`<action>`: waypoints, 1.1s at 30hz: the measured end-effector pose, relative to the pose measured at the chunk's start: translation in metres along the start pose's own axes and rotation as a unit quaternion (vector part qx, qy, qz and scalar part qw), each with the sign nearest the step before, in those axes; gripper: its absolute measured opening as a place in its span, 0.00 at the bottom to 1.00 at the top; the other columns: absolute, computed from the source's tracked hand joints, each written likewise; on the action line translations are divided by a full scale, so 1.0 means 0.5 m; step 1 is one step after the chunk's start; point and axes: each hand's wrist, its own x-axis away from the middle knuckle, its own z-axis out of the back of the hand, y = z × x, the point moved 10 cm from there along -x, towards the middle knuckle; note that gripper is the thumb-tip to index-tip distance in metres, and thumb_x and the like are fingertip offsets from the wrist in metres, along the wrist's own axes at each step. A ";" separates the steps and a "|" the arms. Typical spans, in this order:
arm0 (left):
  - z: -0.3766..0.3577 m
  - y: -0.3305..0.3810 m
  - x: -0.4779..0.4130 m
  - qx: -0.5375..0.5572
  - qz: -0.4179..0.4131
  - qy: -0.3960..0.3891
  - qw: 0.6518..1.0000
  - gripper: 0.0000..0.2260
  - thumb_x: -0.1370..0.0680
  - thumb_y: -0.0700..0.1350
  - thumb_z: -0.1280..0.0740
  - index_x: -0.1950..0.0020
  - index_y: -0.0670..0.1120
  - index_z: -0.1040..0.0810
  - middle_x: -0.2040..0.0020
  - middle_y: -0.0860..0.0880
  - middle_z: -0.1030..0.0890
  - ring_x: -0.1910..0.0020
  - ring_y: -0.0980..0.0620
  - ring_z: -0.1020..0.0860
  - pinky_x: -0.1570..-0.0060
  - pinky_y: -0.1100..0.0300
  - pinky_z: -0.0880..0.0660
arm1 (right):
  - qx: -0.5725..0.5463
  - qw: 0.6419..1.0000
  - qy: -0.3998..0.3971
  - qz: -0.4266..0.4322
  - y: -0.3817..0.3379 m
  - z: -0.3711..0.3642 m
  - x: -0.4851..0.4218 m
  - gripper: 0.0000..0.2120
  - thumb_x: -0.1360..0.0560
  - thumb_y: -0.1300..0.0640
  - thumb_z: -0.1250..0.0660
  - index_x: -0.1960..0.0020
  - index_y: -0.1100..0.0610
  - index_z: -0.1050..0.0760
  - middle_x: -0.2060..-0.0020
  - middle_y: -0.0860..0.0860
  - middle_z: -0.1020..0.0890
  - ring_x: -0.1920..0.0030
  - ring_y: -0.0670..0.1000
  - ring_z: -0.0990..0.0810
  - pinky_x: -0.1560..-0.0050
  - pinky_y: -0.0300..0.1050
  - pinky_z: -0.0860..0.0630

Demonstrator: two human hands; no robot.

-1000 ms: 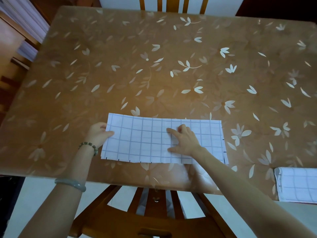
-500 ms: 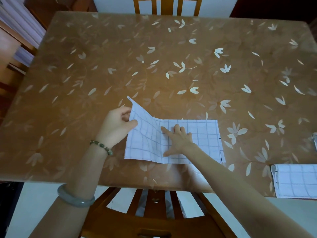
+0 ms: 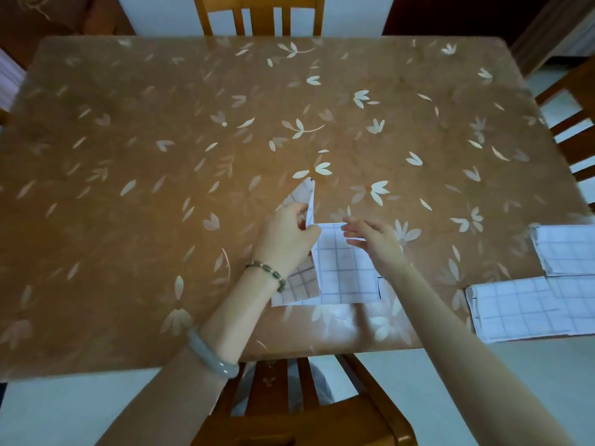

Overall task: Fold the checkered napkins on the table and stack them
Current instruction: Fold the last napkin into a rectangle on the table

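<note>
A white checkered napkin [image 3: 344,272] lies near the table's front edge, its left half lifted and standing upright. My left hand [image 3: 286,239] pinches that raised half near its upper edge, the corner pointing up and away. My right hand [image 3: 375,241] hovers with straight fingers over the flat right half, near its far edge. Two more checkered napkins lie folded at the right: one [image 3: 528,309] by the front edge, another [image 3: 570,251] just behind it.
The table [image 3: 161,188] has a brown cover with pale leaf prints. Wooden chairs stand at the far side [image 3: 257,14], at the near side [image 3: 306,413] below my arms, and at the right [image 3: 576,136].
My left hand has carried the napkin's left half up and rightward until it stands upright. My right hand has lifted off the middle and moved to the right half's far edge.
</note>
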 end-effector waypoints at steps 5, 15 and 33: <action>-0.116 0.034 -0.002 -0.047 -0.011 -0.024 0.999 0.07 0.27 0.41 0.37 0.50 0.43 0.23 0.60 0.47 0.20 0.58 0.46 0.24 0.59 0.55 0.29 | -0.039 0.997 -0.053 -0.027 -0.065 0.013 0.033 0.18 0.23 0.46 0.36 0.49 0.61 0.20 0.55 0.58 0.16 0.53 0.55 0.16 0.52 0.48 0.19; -0.261 0.004 0.001 -0.068 -0.038 -0.120 0.990 0.21 0.23 0.54 0.37 0.33 0.46 0.30 0.38 0.47 0.30 0.40 0.46 0.27 0.44 0.56 0.30 | 0.143 0.988 0.048 -0.022 -0.022 0.075 0.002 0.18 0.31 0.58 0.29 0.75 0.55 0.35 0.74 0.52 0.37 0.70 0.52 0.37 0.67 0.45 0.38; -0.216 -0.285 -0.038 -0.415 -0.143 -0.129 0.889 0.37 0.21 0.67 0.60 0.23 0.41 0.44 0.23 0.42 0.43 0.24 0.46 0.44 0.27 0.49 0.55 | 0.358 0.926 0.114 -0.031 0.060 0.111 -0.059 0.08 0.26 0.61 0.36 0.47 0.56 0.26 0.60 0.49 0.22 0.61 0.49 0.28 0.71 0.26 0.35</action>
